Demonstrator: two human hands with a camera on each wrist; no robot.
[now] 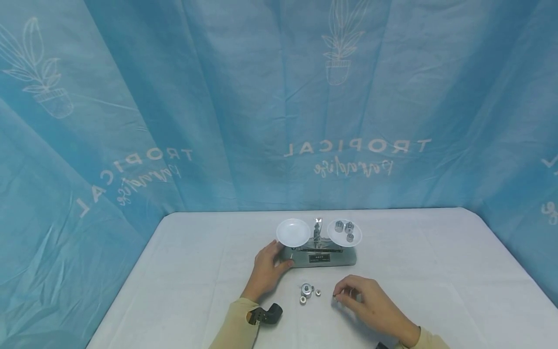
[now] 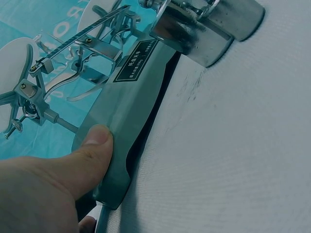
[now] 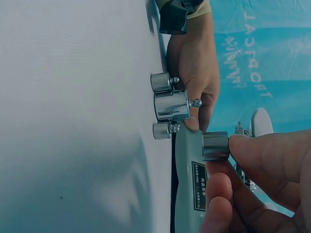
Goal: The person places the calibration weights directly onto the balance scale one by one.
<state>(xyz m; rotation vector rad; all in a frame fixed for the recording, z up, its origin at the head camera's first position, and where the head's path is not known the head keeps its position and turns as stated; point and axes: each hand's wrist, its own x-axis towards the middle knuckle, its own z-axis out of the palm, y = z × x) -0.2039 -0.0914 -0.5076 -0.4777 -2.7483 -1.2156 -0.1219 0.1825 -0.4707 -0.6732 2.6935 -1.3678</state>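
one metal weight [image 3: 215,145] is pinched at its end by the right hand [image 1: 365,300], low in the head view and a little right of centre; in the right wrist view it sits right of the middle, against the thumb tip, with the hand reaching in from the right edge. a loose group of weights [image 1: 307,291] stands on the white counter [image 1: 174,291], near the right hand but apart from it, toward the left of the head view, the largest with smaller ones close about it.

the right hand slants up from the lower right of the frame, its back turned up, thumb and fingers drawn together. the left hand [image 1: 265,271] comes from bottom centre and grips the left end of the grey-green balance [image 1: 342,258], its thumb laid on the front of the base.

the balance carries a white left pan [image 1: 293,232] near the middle of the frame and a matching right pan [image 1: 357,234] farther right; the right pan holds three more weights [image 1: 349,228]. a blue curtain [image 1: 261,97] fills the top of the frame.
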